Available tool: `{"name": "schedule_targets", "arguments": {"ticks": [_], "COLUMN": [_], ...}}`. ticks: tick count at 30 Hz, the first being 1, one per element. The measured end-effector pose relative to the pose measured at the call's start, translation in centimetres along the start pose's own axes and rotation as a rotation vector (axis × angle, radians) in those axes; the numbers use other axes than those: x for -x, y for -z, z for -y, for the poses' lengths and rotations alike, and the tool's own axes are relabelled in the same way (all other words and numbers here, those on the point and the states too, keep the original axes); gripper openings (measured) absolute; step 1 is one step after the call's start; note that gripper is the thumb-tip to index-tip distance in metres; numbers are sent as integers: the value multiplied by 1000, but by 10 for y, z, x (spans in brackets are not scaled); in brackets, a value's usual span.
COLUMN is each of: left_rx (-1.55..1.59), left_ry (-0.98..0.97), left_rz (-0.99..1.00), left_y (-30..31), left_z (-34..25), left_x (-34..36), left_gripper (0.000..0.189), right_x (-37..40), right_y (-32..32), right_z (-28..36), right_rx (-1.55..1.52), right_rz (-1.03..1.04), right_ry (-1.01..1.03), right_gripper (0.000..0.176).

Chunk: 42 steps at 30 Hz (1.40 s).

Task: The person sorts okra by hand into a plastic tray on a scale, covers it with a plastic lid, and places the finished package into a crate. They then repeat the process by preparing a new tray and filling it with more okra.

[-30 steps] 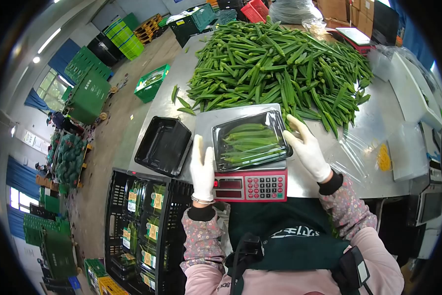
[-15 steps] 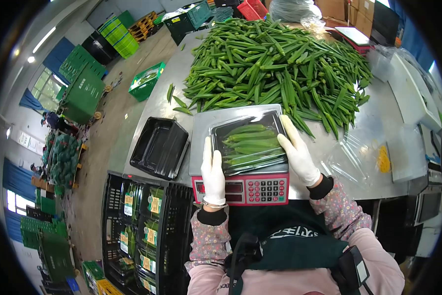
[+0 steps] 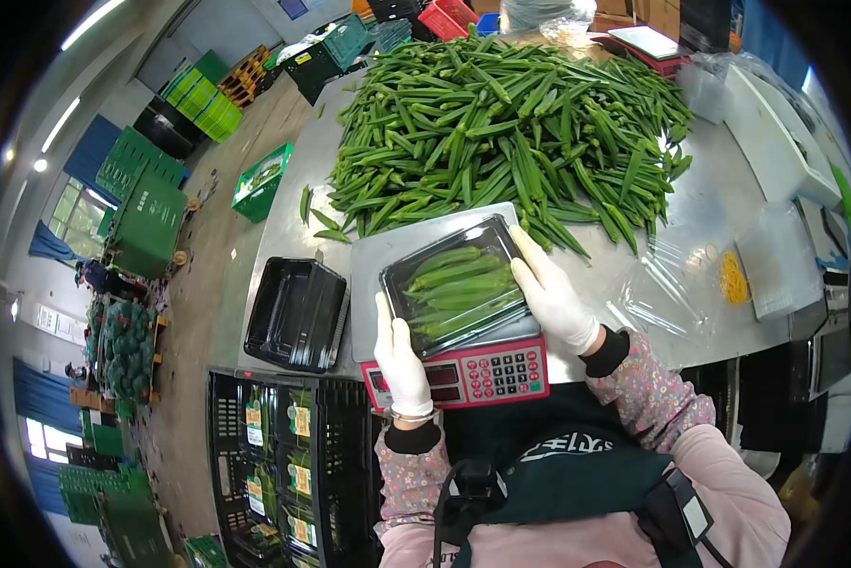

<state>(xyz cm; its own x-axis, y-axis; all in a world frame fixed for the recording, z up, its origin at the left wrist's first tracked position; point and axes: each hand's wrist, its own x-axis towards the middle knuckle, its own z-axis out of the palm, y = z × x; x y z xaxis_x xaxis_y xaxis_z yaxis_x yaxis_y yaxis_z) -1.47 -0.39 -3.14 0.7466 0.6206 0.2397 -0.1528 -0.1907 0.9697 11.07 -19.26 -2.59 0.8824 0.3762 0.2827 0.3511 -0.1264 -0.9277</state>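
A black plastic tray of okra [image 3: 454, 284], with shiny clear plastic over it, is between my two white-gloved hands. It lies tilted over the silver pan of a red weighing scale [image 3: 498, 375], its right end farther from me. My left hand [image 3: 403, 364] grips the tray's left end, fingers pointing away from me. Along the right edge my right hand [image 3: 555, 295] is closed on the tray, its fingers reaching to the far corner. The scale's display is partly behind my left hand. Empty black trays [image 3: 295, 312] sit nested to the left of the scale.
A large heap of okra [image 3: 510, 142] covers the far side of the metal table. Clear plastic bags [image 3: 667, 301] and yellow rubber bands [image 3: 733, 277] lie at right. Below the table's left edge stands a black crate [image 3: 345, 445] with labelled okra packs.
My view has shifted and turned slightly, moving the table and scale within it. The tray is angled a little more, right end away from me. Both hands stay on it.
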Motion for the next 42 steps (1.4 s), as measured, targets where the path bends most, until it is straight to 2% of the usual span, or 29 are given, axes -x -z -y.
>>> {"name": "schedule_targets", "arguments": {"ticks": [3, 5, 8, 10, 11, 13, 15, 17, 19, 20, 21, 23, 25, 26, 30, 32, 33, 34, 35, 36, 37, 38, 39, 40, 41, 42], "left_rx": [-115, -207, -185, -244, -210, -330, -377, -245, -413, -351, -304, -344, -331, -375, -295, -202, -156, -139, -146, -96, -46, 8, 62, 143, 234, 289], "left_ry": [-8, -91, -87, -48, 134, -29, -123, 193, 423, 521, 617, 682, 835, 765, 817, 717, 646, 677, 606, 584, 561, 558, 554, 546, 556, 530], "left_rz": [-56, -102, -133, -40, -26, 9, 87, 388, 773, 959, 995, 1069, 1117, 1122, 1016, 944, 902, 858, 777, 715, 653, 588, 521, 461, 446, 400], "left_y": [0, -3, 0, 10, 21, 44, 48, 57, 41, 41, 36, 26, 22, 21, 30, 31, 30, 41, 48, 53, 57, 61, 65, 71, 71, 70], "left_z": [3, 6, 3, -9, -21, -23, -31, -22, -48, -36, -38, -45, -56, -56, -50, -62, -73, -73, -69, -69, -71, -72, -71, -61, -58, -49], "left_x": [5, 17, 21, 13, 5, -24, -62, -113, -141, -157, -161, -164, -162, -157, -127, -97, -82, -74, -61, -48, -35, -22, -10, 0, 11, 23], "left_gripper": [49, 49, 49, 49, 48, 46, 42, 45, 44, 44, 44, 44, 44, 44, 37, 38, 39, 40, 40, 41, 43, 45, 47, 51, 53, 50], "right_x": [-4, -6, -10, -11, -13, -12, -13, -18, -15, -14, -12, -13, -14, -13, -12, -11, -10, -22, -19, -32, -36, -30, -30, -17, -12, -5], "right_y": [1, 1, 2, 5, 4, 4, 6, -6, -3, -1, 1, 1, 7, 3, 10, 22, 55, 87, 125, 151, 185, 231, 276, 307, 337, 359], "right_z": [-5, -4, -4, 0, 0, -3, -2, -26, -23, -22, -22, -30, -34, -39, -35, -43, -20, -18, -15, -64, -85, -82, -118, -118, -144, -160], "right_rx": [51, -14, -11, 28, 31, -61, 31, -1, 36, 44, 26, 28, 36, 97, 209, 173, 39, -18, 182, 289, 396, 527, 690, 771, 986, 1047], "right_rz": [22, 45, 58, 42, 29, 58, 116, 14, -8, -9, 4, -4, 102, 82, 183, 229, 278, 331, 207, 74, -69, -99, -86, -150, -136, -92], "right_ry": [54, 57, 78, 107, 109, 50, -9, 250, 298, 314, 286, 334, 273, 315, 342, 290, 123, 172, 224, 419, 204, 29, -41, -200, -413, -508], "right_gripper": [48, 46, 46, 44, 44, 43, 45, 45, 45, 45, 44, 44, 47, 48, 51, 57, 61, 59, 52, 46, 39, 36, 32, 26, 28, 31]}}
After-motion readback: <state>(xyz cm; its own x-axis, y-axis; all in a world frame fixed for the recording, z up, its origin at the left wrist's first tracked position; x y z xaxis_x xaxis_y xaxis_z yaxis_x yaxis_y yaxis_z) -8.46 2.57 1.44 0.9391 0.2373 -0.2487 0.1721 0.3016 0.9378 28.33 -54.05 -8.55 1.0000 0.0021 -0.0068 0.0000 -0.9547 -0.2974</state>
